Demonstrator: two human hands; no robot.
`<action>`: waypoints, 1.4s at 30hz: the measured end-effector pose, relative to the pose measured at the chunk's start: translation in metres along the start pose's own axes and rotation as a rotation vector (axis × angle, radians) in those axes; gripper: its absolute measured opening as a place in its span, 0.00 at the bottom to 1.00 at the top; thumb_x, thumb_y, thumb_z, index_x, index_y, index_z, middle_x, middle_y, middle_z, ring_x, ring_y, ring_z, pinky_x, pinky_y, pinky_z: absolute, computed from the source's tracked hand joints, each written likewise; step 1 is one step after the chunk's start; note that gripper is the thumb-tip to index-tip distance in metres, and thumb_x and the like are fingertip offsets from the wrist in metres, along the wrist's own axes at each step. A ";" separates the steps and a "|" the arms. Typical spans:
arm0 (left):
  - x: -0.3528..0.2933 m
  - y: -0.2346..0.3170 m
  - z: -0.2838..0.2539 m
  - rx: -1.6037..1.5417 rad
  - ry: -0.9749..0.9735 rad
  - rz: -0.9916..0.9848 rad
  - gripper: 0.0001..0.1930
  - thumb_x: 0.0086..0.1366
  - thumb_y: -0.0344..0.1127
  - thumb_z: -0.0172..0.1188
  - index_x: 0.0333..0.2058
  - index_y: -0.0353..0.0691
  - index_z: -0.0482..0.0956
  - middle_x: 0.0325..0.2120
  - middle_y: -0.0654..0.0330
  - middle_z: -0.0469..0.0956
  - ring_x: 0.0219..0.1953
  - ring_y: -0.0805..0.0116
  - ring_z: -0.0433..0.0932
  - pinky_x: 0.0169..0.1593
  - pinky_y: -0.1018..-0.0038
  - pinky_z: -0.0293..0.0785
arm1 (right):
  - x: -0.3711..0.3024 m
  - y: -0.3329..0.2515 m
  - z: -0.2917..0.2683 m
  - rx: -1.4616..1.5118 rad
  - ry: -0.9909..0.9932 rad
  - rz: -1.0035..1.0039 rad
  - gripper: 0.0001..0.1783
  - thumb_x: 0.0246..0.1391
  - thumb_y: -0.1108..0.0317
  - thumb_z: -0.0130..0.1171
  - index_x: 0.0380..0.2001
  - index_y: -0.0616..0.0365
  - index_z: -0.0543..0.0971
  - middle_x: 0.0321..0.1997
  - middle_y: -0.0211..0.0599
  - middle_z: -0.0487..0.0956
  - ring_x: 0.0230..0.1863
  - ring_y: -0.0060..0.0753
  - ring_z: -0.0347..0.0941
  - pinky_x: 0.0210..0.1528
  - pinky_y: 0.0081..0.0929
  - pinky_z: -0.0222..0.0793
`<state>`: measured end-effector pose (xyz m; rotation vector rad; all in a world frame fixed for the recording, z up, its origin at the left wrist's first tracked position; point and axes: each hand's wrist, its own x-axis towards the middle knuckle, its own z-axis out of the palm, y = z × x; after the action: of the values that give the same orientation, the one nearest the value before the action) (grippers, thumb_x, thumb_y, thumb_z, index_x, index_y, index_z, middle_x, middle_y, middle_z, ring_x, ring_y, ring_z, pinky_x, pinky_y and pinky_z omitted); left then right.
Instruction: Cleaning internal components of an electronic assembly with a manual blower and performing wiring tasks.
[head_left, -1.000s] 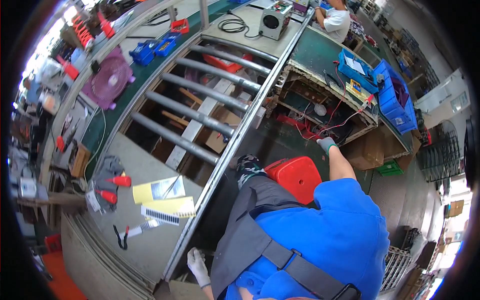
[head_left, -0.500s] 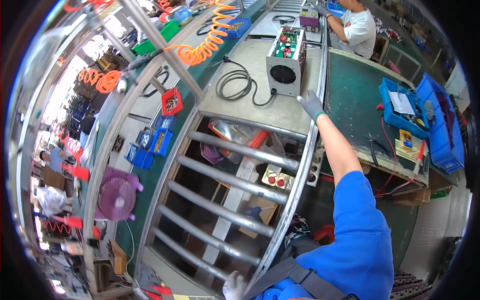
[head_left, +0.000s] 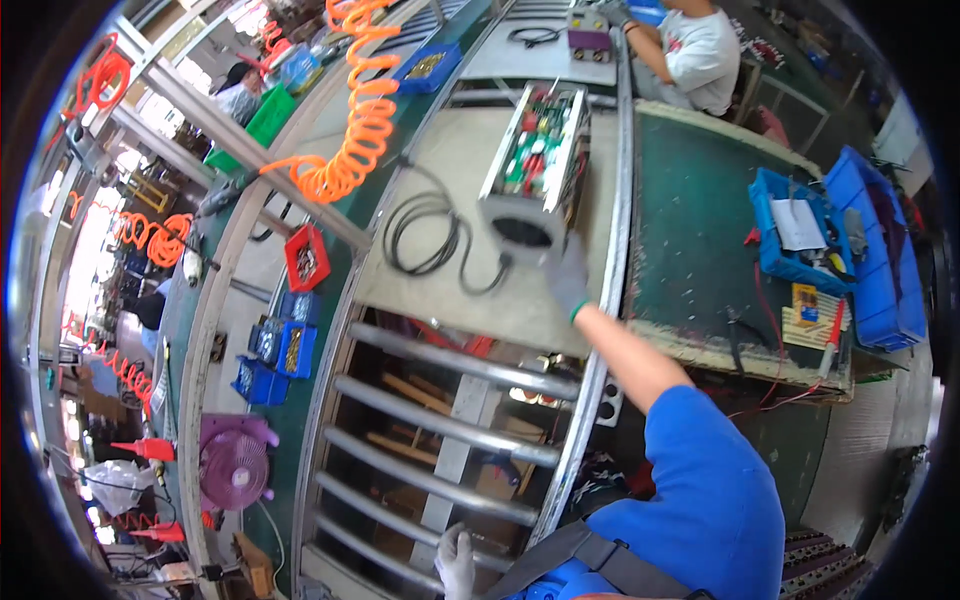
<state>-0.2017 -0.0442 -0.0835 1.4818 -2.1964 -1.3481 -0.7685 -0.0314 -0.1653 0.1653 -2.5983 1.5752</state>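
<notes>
On a pale board [head_left: 480, 314] over the conveyor stands an open metal-cased electrical unit [head_left: 540, 165]. Green circuit boards and red parts show inside it, and a dark round fan opening faces me. My right hand [head_left: 565, 278], in a grey glove, grips its near right lower corner, thumb at the front and fingers along the side. From that unit a black power cord [head_left: 425, 235] runs left in a loose coil on the board. My left hand [head_left: 456, 563], gloved in pale grey, is low over the rollers, fingers loosely bent and apart, holding nothing.
Bare metal rollers [head_left: 440, 430] lie between the board and me. On the left are small blue bins [head_left: 290, 350], a red bin [head_left: 306, 257], a purple fan [head_left: 235, 465] and an orange coiled hose [head_left: 360, 130]. A green bench [head_left: 700, 220] with a blue tool crate [head_left: 800, 230] is right. Another person [head_left: 700, 50] works beyond.
My right hand has closed onto the unit's corner from just beside it. The view has shifted, so unit and board appear lower and nearer. My left hand has risen slightly.
</notes>
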 end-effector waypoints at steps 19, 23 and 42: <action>0.002 0.102 0.051 -0.571 -0.084 -0.013 0.37 0.69 0.42 0.61 0.66 0.24 0.56 0.60 0.37 0.68 0.66 0.50 0.65 0.68 0.60 0.60 | 0.041 -0.052 -0.047 0.554 -1.188 0.292 0.29 0.70 0.47 0.44 0.65 0.53 0.68 0.62 0.33 0.76 0.55 0.30 0.75 0.61 0.35 0.68; -0.010 0.072 0.026 -0.484 0.049 0.035 0.33 0.71 0.42 0.56 0.66 0.25 0.58 0.60 0.39 0.68 0.65 0.51 0.66 0.68 0.60 0.61 | -0.063 -0.109 -0.003 0.353 -1.395 0.320 0.28 0.66 0.39 0.49 0.41 0.53 0.83 0.41 0.36 0.83 0.38 0.25 0.78 0.44 0.31 0.73; 0.260 0.007 -0.176 -0.662 -0.061 0.173 0.19 0.71 0.46 0.57 0.45 0.34 0.84 0.40 0.58 0.83 0.41 0.68 0.80 0.49 0.72 0.74 | -0.506 -0.038 -0.208 1.053 -1.514 0.516 0.43 0.66 0.42 0.48 0.71 0.66 0.58 0.74 0.45 0.61 0.74 0.37 0.55 0.74 0.36 0.48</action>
<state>-0.2335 -0.3558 -0.0608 0.9878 -1.6040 -1.8236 -0.2567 0.1569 -0.1071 1.2210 -1.8477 4.0166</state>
